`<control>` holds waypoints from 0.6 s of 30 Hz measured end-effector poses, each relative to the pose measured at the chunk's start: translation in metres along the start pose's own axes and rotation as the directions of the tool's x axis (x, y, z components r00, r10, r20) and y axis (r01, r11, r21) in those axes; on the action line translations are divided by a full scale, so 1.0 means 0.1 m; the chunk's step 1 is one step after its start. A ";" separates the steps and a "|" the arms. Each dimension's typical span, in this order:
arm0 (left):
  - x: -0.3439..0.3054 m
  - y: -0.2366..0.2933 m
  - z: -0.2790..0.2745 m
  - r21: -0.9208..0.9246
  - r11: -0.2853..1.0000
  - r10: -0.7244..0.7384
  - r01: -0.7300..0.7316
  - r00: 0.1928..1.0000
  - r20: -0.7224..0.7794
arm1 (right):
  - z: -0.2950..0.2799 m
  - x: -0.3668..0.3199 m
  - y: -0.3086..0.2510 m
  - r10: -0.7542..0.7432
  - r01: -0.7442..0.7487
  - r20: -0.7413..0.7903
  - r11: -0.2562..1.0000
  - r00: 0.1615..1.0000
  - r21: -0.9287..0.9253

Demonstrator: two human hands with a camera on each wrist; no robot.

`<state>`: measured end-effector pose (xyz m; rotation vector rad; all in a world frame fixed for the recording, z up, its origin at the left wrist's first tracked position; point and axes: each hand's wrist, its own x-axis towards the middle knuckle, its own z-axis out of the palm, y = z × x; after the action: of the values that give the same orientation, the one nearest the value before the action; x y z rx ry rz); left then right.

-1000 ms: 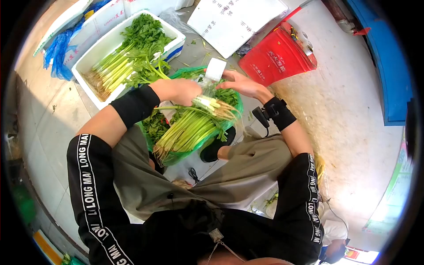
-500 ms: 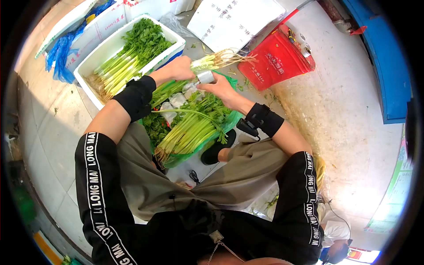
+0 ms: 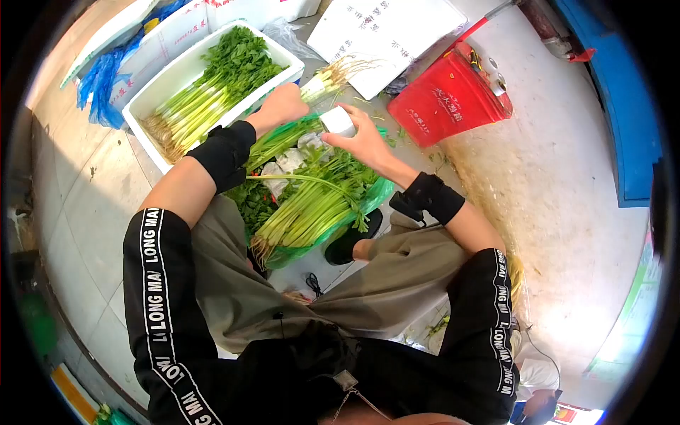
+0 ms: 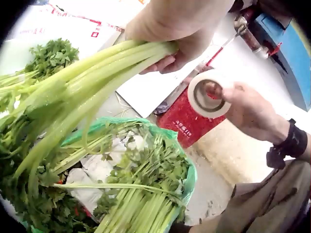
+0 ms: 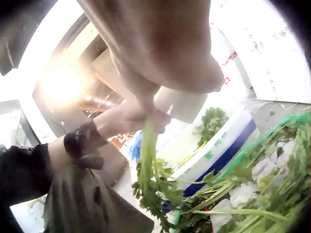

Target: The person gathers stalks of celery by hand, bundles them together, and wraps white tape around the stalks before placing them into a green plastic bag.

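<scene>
My left hand (image 3: 283, 106) grips a bunch of celery (image 4: 92, 77) around its stalks. Its pale roots (image 3: 331, 79) stick out to the right in the head view, while the leafy end hangs left and down in the left wrist view. Beside it, my right hand (image 3: 367, 142) holds a roll of white tape (image 4: 209, 94), pinched at its rim between thumb and fingers. Below both hands, a green plastic bag (image 4: 192, 187) holds more celery (image 3: 301, 212), leaves and pale crumpled wads (image 4: 85, 187).
A white foam box (image 3: 145, 106) with rooted celery bunches stands at the upper left. Behind are a white foam lid (image 3: 382, 35) and a red bucket (image 3: 450, 99). Blue plastic (image 3: 103, 92) hangs beside the box. My knees flank the bag.
My left hand has moved up and left, carrying the celery away from above the bag, its roots swinging to point up and right. The right hand stays near it with the tape roll.
</scene>
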<state>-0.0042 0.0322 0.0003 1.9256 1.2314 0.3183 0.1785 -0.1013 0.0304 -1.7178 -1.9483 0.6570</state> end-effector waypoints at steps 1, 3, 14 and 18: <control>0.02 -0.05 0.05 0.101 0.994 0.043 -0.036 0.996 -0.074 | 0.00 -0.01 -0.04 0.000 0.000 0.002 1.000 1.000 -0.001; 0.02 -0.05 0.08 0.207 0.976 0.097 -0.066 0.985 -0.142 | 0.00 -0.02 -0.09 -0.250 0.236 -0.183 0.967 0.951 -0.094; -0.32 0.12 0.31 0.337 0.903 0.211 -0.266 0.959 0.189 | 0.01 -0.09 -0.14 0.018 0.030 -0.156 0.953 0.988 0.300; -0.26 -0.05 0.46 0.209 0.907 0.293 -0.366 0.904 0.312 | 0.07 -0.04 0.05 -0.047 0.052 -0.022 0.889 0.999 0.455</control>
<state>0.0069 -0.0115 -0.0280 2.3254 0.7879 0.0543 0.1785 -0.1050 0.0215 -1.3697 -1.6529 0.9935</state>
